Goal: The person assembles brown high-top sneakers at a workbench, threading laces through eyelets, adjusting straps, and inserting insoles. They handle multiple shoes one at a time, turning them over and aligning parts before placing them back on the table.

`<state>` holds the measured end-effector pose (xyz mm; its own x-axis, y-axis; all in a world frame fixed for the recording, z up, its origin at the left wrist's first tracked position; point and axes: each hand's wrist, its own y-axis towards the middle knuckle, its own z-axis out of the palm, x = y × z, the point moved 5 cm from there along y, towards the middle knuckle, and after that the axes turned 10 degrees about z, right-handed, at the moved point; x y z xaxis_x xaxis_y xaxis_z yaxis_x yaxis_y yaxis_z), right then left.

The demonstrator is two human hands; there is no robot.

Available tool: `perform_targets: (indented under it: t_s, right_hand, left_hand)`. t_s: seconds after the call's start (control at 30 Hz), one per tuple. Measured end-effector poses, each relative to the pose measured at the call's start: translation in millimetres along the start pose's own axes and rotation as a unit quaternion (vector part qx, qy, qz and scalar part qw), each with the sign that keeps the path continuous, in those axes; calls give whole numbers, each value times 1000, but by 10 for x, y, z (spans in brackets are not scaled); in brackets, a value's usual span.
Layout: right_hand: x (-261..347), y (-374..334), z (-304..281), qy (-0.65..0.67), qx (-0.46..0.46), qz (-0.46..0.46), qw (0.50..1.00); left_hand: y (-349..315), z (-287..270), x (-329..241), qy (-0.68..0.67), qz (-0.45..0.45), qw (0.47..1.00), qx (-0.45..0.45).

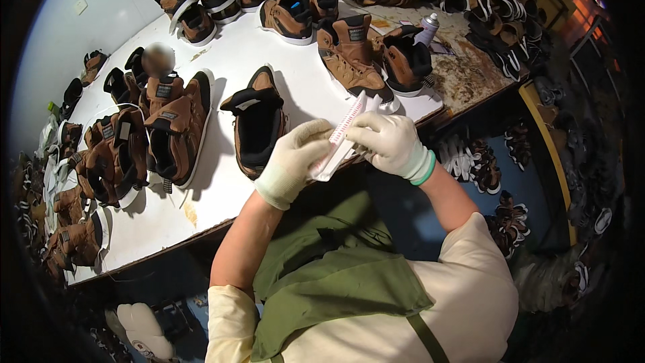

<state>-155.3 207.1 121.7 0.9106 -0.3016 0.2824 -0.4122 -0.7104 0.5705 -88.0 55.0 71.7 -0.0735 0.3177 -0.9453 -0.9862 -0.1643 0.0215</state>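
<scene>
Between my two white-gloved hands is a white paper strip or sheet (344, 128) with a column of small red print; whether it is one piece or several layers I cannot tell. My left hand (293, 158) is closed on its near left side, thumb and fingers against it. My right hand (390, 142) pinches its right side with bent fingers. Just beyond the left hand a single brown-and-black high-top shoe (258, 121) stands on the table, its opening toward me. Another brown shoe (351, 50) stands past the strip, beside a further one (403, 60).
Several brown shoes (178, 131) crowd the left of the white table (222, 195), and more line its back edge. A spray can (428, 29) stands at the back right near a stained brown surface (470, 70). Shoe piles (504, 23) lie beyond, with racks of shoes (480, 165) lower right.
</scene>
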Motion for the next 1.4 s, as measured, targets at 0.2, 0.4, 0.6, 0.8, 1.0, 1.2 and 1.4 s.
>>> perform_targets:
  t_s: [0.2,0.4,0.6,0.8,1.0,1.2,1.4]
  right_hand:
    - [-454,-157,127,287,-29,307,907]
    - [-376,-246,356,638,-45,434,634]
    - [-379,-356,507,662,-52,443,602]
    - [-486,-342,355,663,-101,447,592]
    - [-486,-369,338,664,-78,438,601]
    - [-414,-400,385,628,-161,495,580]
    - [-243,-316,457,633,-225,468,574]
  left_hand:
    - [19,-176,-150,-127,25,987,-93]
    - [80,7,25,273,119,954,13]
    - [106,27,221,135,81,985,66]
    - [174,-76,32,114,-22,983,142]
    - [287,-124,-134,230,25,967,107]
    - [76,272,-401,472,422,770,-80]
    - [43,543,-290,522,484,699,-72]
